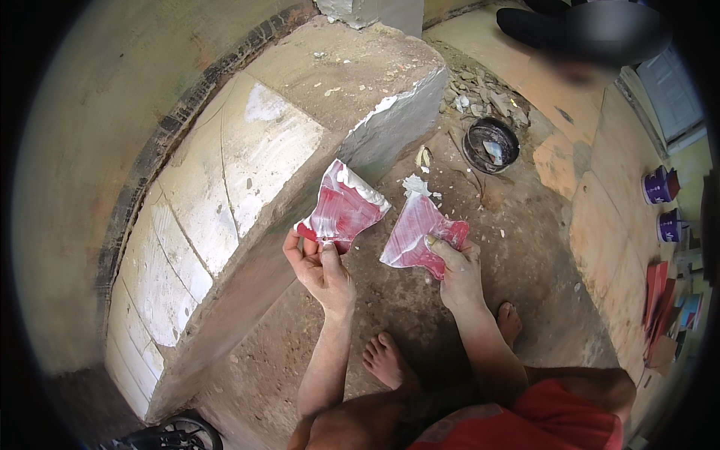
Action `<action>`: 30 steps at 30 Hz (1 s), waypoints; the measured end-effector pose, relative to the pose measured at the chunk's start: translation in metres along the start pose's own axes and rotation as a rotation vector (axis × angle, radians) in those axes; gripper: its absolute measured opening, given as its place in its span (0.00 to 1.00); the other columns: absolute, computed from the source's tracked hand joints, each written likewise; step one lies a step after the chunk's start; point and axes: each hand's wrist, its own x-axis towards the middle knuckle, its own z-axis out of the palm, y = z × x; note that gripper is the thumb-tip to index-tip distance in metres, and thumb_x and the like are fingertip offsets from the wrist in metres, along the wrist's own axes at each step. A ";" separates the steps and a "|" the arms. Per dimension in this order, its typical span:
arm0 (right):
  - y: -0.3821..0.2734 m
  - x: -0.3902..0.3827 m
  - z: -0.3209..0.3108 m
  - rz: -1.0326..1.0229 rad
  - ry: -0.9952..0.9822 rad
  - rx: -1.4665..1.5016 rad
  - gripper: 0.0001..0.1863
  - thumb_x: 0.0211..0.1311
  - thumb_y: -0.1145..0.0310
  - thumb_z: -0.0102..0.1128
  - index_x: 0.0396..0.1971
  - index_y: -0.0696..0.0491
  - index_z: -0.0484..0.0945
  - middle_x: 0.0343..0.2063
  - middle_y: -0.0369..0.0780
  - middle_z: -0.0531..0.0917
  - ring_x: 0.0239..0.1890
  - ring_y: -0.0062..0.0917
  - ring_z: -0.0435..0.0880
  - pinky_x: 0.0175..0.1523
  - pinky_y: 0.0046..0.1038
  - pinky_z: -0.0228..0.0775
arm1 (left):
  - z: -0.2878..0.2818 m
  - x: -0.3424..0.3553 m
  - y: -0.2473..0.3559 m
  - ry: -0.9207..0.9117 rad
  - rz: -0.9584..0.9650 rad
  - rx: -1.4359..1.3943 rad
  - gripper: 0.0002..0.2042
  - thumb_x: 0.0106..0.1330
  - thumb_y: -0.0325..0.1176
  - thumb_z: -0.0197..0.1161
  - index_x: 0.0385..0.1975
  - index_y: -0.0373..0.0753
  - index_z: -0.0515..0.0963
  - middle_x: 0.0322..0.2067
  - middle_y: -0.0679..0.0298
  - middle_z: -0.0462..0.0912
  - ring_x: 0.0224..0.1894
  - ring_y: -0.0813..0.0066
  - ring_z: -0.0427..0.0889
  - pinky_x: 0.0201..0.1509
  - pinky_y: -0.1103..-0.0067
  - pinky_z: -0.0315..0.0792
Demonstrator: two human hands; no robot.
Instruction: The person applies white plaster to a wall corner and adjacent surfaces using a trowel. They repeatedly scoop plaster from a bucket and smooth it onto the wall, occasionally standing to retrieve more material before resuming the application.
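My left hand (324,271) pinches a red plastic putty spreader (341,208) by its lower end. White putty lies thick along the spreader's far edge and is smeared over its face. In my right hand (457,271) is a second red putty spreader (415,234), thumb on top, its face filmed with white. A lump of putty (415,184) clings at its far corner. The two spreaders are held apart, side by side, above the floor. To their left runs a raised ledge (277,154) with patches of white on its top.
A black round pan (491,145) with a pale scrap inside sits beyond my right hand, near a heap of rubble (487,97). Purple buckets (660,185) stand at the right. A dark blurred shape, perhaps a person (585,34), is at the upper right. A wheel (191,431) shows at lower left.
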 end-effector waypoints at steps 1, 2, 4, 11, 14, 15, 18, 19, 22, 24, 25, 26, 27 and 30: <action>0.003 -0.003 0.005 -0.014 0.015 -0.011 0.03 0.65 0.72 0.67 0.36 0.55 0.84 0.29 0.34 0.86 0.23 0.17 0.82 0.19 0.24 0.68 | 0.001 -0.004 -0.004 -0.013 0.079 0.074 0.24 0.71 0.17 0.49 0.66 0.35 0.57 0.53 0.53 0.80 0.46 0.76 0.81 0.46 0.78 0.76; 0.005 -0.007 0.008 -0.022 0.031 -0.025 0.03 0.65 0.73 0.66 0.36 0.55 0.84 0.28 0.35 0.86 0.23 0.17 0.82 0.19 0.23 0.68 | 0.000 -0.010 -0.008 -0.023 0.155 0.150 0.23 0.72 0.18 0.50 0.66 0.35 0.57 0.53 0.53 0.79 0.47 0.76 0.80 0.47 0.78 0.76; 0.009 -0.005 0.014 0.048 0.048 0.006 0.05 0.64 0.73 0.67 0.38 0.54 0.83 0.30 0.34 0.87 0.27 0.18 0.85 0.21 0.24 0.70 | -0.003 -0.018 -0.013 -0.102 0.257 0.291 0.20 0.75 0.19 0.49 0.64 0.35 0.57 0.53 0.51 0.77 0.50 0.70 0.80 0.52 0.74 0.77; -0.002 0.006 0.027 0.223 0.060 0.137 0.07 0.66 0.71 0.62 0.41 0.54 0.83 0.31 0.36 0.87 0.26 0.20 0.85 0.22 0.25 0.69 | -0.009 -0.021 -0.019 -0.470 0.577 0.416 0.22 0.64 0.08 0.46 0.57 0.33 0.64 0.52 0.38 0.82 0.55 0.44 0.86 0.61 0.60 0.79; -0.015 0.008 0.031 0.264 0.080 0.129 0.07 0.64 0.71 0.63 0.40 0.53 0.83 0.31 0.36 0.88 0.26 0.20 0.85 0.22 0.25 0.68 | -0.009 -0.017 0.004 -0.633 0.540 0.712 0.24 0.56 0.07 0.51 0.54 0.32 0.69 0.52 0.43 0.84 0.55 0.43 0.86 0.60 0.58 0.80; -0.015 0.008 0.028 0.270 0.032 0.131 0.08 0.64 0.70 0.62 0.42 0.53 0.83 0.32 0.35 0.87 0.28 0.21 0.85 0.24 0.26 0.68 | -0.008 -0.018 0.006 -0.621 0.573 0.693 0.25 0.52 0.07 0.56 0.52 0.33 0.72 0.51 0.46 0.85 0.55 0.42 0.85 0.59 0.57 0.80; -0.015 0.009 0.013 0.300 -0.089 0.165 0.10 0.65 0.68 0.61 0.45 0.52 0.82 0.35 0.34 0.87 0.30 0.22 0.85 0.26 0.28 0.68 | -0.018 -0.015 -0.004 -0.584 0.665 0.619 0.25 0.54 0.08 0.56 0.53 0.34 0.71 0.52 0.45 0.84 0.55 0.43 0.85 0.59 0.56 0.80; -0.016 0.009 0.010 0.319 -0.114 0.197 0.11 0.65 0.69 0.61 0.45 0.52 0.82 0.35 0.35 0.87 0.31 0.22 0.85 0.26 0.28 0.68 | -0.023 -0.014 -0.005 -0.577 0.674 0.629 0.25 0.54 0.08 0.56 0.54 0.34 0.72 0.52 0.45 0.84 0.55 0.43 0.85 0.59 0.56 0.80; -0.017 0.010 0.002 0.355 -0.123 0.247 0.10 0.65 0.69 0.61 0.44 0.52 0.82 0.34 0.34 0.87 0.30 0.22 0.85 0.26 0.28 0.68 | -0.025 -0.013 -0.005 -0.571 0.701 0.649 0.26 0.55 0.08 0.56 0.55 0.35 0.72 0.52 0.44 0.84 0.55 0.43 0.85 0.59 0.56 0.80; -0.015 0.011 -0.003 0.363 -0.142 0.284 0.09 0.64 0.69 0.62 0.44 0.52 0.82 0.34 0.34 0.86 0.30 0.22 0.84 0.26 0.28 0.68 | -0.028 -0.013 -0.006 -0.576 0.727 0.686 0.27 0.55 0.08 0.56 0.56 0.36 0.71 0.53 0.44 0.84 0.54 0.42 0.85 0.58 0.57 0.81; -0.015 0.012 -0.008 0.359 -0.163 0.308 0.09 0.64 0.69 0.61 0.44 0.52 0.82 0.33 0.34 0.86 0.30 0.22 0.84 0.26 0.28 0.68 | -0.031 -0.014 -0.008 -0.561 0.707 0.714 0.27 0.55 0.08 0.55 0.56 0.36 0.71 0.53 0.44 0.84 0.55 0.43 0.86 0.58 0.59 0.81; -0.013 0.012 -0.012 0.357 -0.182 0.333 0.09 0.64 0.69 0.61 0.44 0.51 0.82 0.33 0.34 0.86 0.30 0.23 0.84 0.26 0.28 0.68 | -0.038 -0.016 -0.012 -0.547 0.683 0.745 0.27 0.55 0.09 0.54 0.56 0.36 0.71 0.53 0.44 0.84 0.55 0.43 0.86 0.59 0.60 0.81; -0.012 0.013 -0.014 0.347 -0.185 0.359 0.09 0.65 0.69 0.61 0.44 0.52 0.82 0.34 0.34 0.86 0.30 0.22 0.85 0.26 0.28 0.69 | -0.044 -0.019 -0.017 -0.536 0.659 0.771 0.26 0.56 0.09 0.54 0.56 0.35 0.71 0.53 0.43 0.84 0.55 0.43 0.86 0.59 0.61 0.81; -0.007 0.027 -0.016 0.270 -0.154 0.412 0.09 0.66 0.70 0.61 0.44 0.52 0.82 0.35 0.34 0.87 0.31 0.22 0.85 0.27 0.28 0.72 | -0.079 -0.036 -0.033 -0.397 0.377 0.894 0.23 0.62 0.12 0.49 0.58 0.30 0.70 0.52 0.43 0.84 0.46 0.51 0.87 0.53 0.68 0.81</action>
